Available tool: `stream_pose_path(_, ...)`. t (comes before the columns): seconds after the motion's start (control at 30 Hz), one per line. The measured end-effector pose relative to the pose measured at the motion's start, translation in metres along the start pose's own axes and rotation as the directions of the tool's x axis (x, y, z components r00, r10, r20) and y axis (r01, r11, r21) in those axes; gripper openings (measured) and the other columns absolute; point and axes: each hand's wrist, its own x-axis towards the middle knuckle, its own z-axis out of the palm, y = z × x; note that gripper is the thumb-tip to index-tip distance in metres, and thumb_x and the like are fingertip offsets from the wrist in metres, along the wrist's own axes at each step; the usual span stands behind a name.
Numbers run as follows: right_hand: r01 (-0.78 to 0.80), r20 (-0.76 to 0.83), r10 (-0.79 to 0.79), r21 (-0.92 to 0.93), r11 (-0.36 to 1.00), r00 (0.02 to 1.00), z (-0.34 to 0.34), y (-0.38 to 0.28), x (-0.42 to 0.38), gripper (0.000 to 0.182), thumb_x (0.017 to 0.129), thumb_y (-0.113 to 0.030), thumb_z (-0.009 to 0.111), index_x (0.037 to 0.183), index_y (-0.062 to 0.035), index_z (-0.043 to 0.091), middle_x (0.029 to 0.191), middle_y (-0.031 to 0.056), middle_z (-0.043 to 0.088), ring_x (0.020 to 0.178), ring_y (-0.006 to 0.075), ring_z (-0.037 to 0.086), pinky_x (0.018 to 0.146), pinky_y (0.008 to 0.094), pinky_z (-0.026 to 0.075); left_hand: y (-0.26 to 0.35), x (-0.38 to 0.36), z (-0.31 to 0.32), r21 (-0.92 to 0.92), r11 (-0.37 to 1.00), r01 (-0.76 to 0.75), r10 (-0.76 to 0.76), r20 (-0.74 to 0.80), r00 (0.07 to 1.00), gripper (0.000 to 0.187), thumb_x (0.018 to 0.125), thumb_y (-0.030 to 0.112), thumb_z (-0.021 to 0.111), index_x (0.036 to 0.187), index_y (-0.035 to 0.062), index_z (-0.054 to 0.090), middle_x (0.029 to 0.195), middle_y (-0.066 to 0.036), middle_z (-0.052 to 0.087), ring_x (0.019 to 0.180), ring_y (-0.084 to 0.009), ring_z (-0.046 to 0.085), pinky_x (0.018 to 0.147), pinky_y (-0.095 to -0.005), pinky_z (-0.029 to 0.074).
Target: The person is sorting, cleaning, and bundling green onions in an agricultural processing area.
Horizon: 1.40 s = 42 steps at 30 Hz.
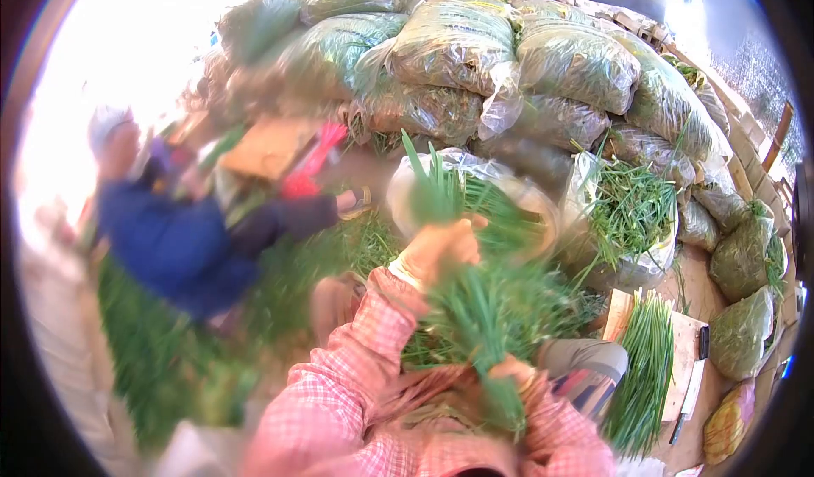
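My left hand (437, 252) is raised at the middle, fingers closed round a bunch of long green chives (432, 190) whose ends stick up past it. Closer to my lap, my right hand (515, 370) is closed on another bunch of chives (476, 320), blurred by motion; its lower ends hang beneath the hand. Both sleeves are pink checked cloth. Just beyond my left hand stands an open plastic bag (543, 206) with greens inside. Loose chives (547, 295) lie under and around my hands, over my legs.
Filled plastic bags (458, 44) of greens are piled at the back. An open bag of cut greens (632, 210) stands right. A neat chive bundle (643, 367) lies by a board (683, 358) with a knife (695, 384). A co-worker (170, 231) sits left among greens.
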Motion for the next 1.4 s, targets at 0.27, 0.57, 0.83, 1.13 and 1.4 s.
stream_pose_path(0.27,0.132,-0.105,-0.156,-0.206,0.970,0.982,-0.005,-0.023,-0.014,0.070,0.069,-0.021,0.071,0.128,-0.0021,0.039,0.117,0.0094,0.053,0.101,0.0183,0.051,0.090,0.0328,0.040,0.023,-0.005,0.060,0.240,0.962,-0.128,0.144,-0.049,0.988,0.041,0.093,0.041,0.039,0.063,0.0131,0.034,0.052,0.003,0.028,0.049,-0.0132,0.034,0.057,-0.0316,0.038)
stream_pose_path(0.57,0.434,-0.569,-0.759,-0.624,0.650,0.317,-0.108,0.023,-0.033,0.057,0.076,-0.020,0.064,0.126,-0.0020,0.042,0.123,0.0138,0.047,0.115,0.0243,0.043,0.097,0.0338,0.032,0.003,0.003,0.069,0.647,0.738,-0.190,0.388,-0.177,0.905,0.026,0.093,0.025,0.046,0.077,0.0045,0.049,0.056,-0.002,0.049,0.055,-0.0124,0.049,0.058,-0.0290,0.039)
stream_pose_path(0.83,0.233,-0.388,-0.902,-0.875,0.425,0.189,0.055,-0.068,0.034,0.054,0.070,-0.022,0.068,0.119,-0.0086,0.049,0.120,0.0133,0.048,0.114,0.0275,0.043,0.097,0.0367,0.033,-0.003,-0.011,0.096,0.720,0.558,-0.413,0.473,0.133,0.871,0.023,0.091,0.019,0.049,0.084,-0.0016,0.054,0.063,-0.005,0.056,0.059,-0.0125,0.054,0.055,-0.0259,0.044)
stream_pose_path(1.13,-0.059,-0.534,-0.769,-0.832,0.551,0.352,-0.040,0.029,0.147,0.054,0.064,-0.027,0.072,0.111,-0.0119,0.051,0.107,0.0158,0.056,0.095,0.0318,0.056,0.082,0.0417,0.044,0.010,-0.054,0.099,0.836,0.449,-0.314,0.516,0.044,0.855,0.042,0.094,0.035,0.039,0.081,0.0002,0.059,0.061,-0.004,0.055,0.056,-0.0093,0.046,0.051,-0.0243,0.033)
stream_pose_path(1.4,-0.179,-0.781,-0.517,-0.598,0.782,0.350,-0.082,0.052,0.134,0.015,0.076,-0.016,0.053,0.090,-0.0109,0.055,0.078,0.0189,0.062,0.076,0.0395,0.058,0.068,0.0449,0.046,0.030,-0.075,0.073,0.762,0.500,-0.412,0.619,0.018,0.785,0.040,0.095,0.033,0.034,0.066,0.0068,0.045,0.049,0.001,0.036,0.052,-0.0159,0.046,0.078,-0.0408,0.041)
